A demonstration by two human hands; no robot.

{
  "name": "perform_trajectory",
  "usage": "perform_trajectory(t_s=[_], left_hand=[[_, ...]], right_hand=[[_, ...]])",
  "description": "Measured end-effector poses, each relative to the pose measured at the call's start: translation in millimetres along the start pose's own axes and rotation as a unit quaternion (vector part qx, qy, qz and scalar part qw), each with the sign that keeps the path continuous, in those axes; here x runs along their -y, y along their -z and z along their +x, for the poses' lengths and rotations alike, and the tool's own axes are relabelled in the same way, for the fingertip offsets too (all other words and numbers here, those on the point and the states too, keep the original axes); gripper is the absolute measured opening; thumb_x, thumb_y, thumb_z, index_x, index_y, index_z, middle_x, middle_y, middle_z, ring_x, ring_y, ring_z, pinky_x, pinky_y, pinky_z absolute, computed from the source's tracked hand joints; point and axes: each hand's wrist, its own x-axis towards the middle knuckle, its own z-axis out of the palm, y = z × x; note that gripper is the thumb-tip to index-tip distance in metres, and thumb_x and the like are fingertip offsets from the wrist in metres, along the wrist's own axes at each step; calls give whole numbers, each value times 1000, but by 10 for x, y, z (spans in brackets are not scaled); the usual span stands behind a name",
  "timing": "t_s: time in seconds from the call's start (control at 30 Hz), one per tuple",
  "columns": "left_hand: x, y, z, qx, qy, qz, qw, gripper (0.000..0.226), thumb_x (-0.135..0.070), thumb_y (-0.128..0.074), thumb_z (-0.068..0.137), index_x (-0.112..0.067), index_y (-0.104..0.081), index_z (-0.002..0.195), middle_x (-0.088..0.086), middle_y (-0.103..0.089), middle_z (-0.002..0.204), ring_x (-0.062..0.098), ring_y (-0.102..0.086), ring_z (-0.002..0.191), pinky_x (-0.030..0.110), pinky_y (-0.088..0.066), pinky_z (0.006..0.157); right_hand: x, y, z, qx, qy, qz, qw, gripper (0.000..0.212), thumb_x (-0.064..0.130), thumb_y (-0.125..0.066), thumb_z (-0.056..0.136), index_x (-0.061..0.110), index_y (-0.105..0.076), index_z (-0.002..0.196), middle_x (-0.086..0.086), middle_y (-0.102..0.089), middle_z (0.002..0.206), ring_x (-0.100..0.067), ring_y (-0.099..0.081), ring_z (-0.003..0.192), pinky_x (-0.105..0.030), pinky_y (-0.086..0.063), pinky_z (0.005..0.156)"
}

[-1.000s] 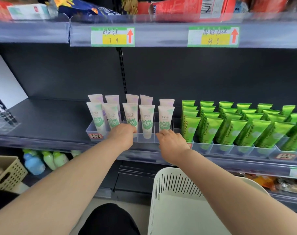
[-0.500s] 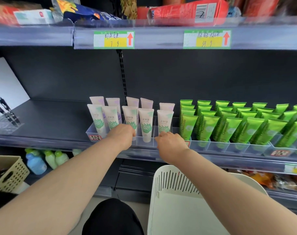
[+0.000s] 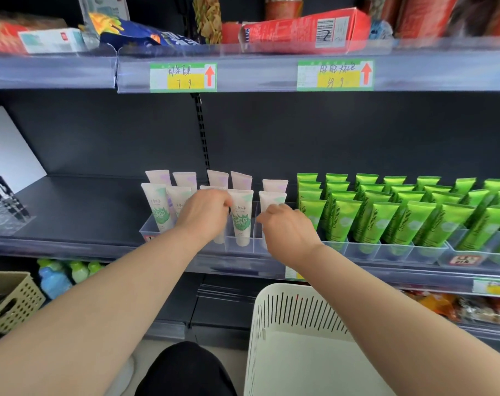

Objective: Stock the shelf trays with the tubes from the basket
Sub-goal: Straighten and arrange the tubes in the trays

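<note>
Both hands are up at the clear tray (image 3: pixel 150 228) of white tubes (image 3: pixel 240 215), middle of the frame. The left hand (image 3: pixel 206 215) has its fingers curled round the middle tube (image 3: pixel 219 238) of the front row, covering most of it. The right hand (image 3: pixel 285 230) is at the end tube (image 3: pixel 273 199), fingers bent towards its lower half; whether it grips the tube or only touches it, I cannot tell.

The tubes stand cap-down in two rows, one to a slot, and most lean a little. The basket (image 3: pixel 271 292) sits at the bottom of the frame, under the right forearm, and what shows of its inside holds no tubes. So this looks like the tidying end of the job: seating and straightening, not fetching.

To do it well:
- Push each tube down until its cap sits on the tray floor, so it cannot tip forward.
- Turn the printed side to the front, like the tube between the hands.
- Hold low on the body; squeezing near the crimped top would bend it.
- Move one tube at a time and keep the knuckles off its neighbours, which stand just beside it.
- Keep the right wrist clear of the green tubes (image 3: pixel 385 221), packed close on that side of the shelf (image 3: pixel 86 212).
</note>
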Motion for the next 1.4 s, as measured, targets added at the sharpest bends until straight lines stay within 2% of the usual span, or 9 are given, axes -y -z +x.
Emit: perform_trajectory(t_s=[0.13,0.37,0.47,0.57,0.77,0.93,1.03,1.23,1.4], left_hand=[[-77,35,192,-35,-52,27,998,37,-2,-49,93,-18,-60,125,2,-60,124,23,-49,115,35,-44,87],[-137,-7,406,-8,-78,63,995,37,-9,-50,97,-20,-54,132,2,-51,127,25,-43,116,37,-41,91],[-123,11,466,55,-64,82,993,22,-16,-46,98,-23,-64,107,4,-58,107,28,-48,105,37,-41,78],[-101,13,490,90,-35,69,993,23,-24,-45,98,-24,-51,75,4,-56,86,30,-53,89,33,-37,65],[-116,-2,489,91,-31,59,994,32,-23,-43,97,-24,-42,65,6,-54,85,28,-50,87,34,-39,65],[-130,75,462,97,-47,58,992,25,-22,-45,94,-23,-64,77,4,-60,85,28,-54,93,39,-49,76],[-144,135,417,90,-55,22,994,22,-23,-51,95,-23,-73,98,-4,-67,101,22,-55,102,37,-48,85],[-57,258,413,53,-47,3,997,25,-37,-63,90,-26,-67,112,-7,-64,116,19,-53,112,33,-43,83],[154,322,457,76,-16,65,995,29,-24,-53,97,-24,-62,124,1,-63,122,25,-57,108,35,-46,86]], right_hand=[[-93,106,86,-68,-20,-17,997,46,5,-48,83,19,-49,126,-3,-49,122,-26,-43,111,-36,-40,83],[-192,124,173,-108,-47,-35,992,47,7,-50,83,18,-44,128,-5,-42,124,-27,-40,110,-38,-41,87],[-221,67,210,-83,-54,-34,995,48,6,-48,84,17,-42,130,-5,-46,125,-27,-42,112,-39,-38,88],[-245,23,250,-62,-75,-2,995,45,5,-48,87,17,-41,130,-4,-55,120,-26,-52,109,-38,-39,85],[-235,36,294,-66,-82,20,994,34,0,-48,83,16,-49,114,-2,-64,102,-25,-62,92,-35,-31,75],[-198,38,258,-66,-78,18,995,34,3,-50,81,16,-47,113,-2,-63,101,-26,-61,92,-35,-29,73],[-180,59,251,-59,-83,33,994,35,6,-48,82,16,-45,115,-3,-62,106,-26,-59,96,-37,-31,76],[-66,90,361,-101,-56,54,992,36,16,-45,90,19,-46,125,-1,-59,117,-25,-53,109,-40,-36,86],[104,72,516,-68,-21,34,997,35,14,-49,90,19,-48,125,-1,-59,114,-24,-54,106,-38,-34,82]])
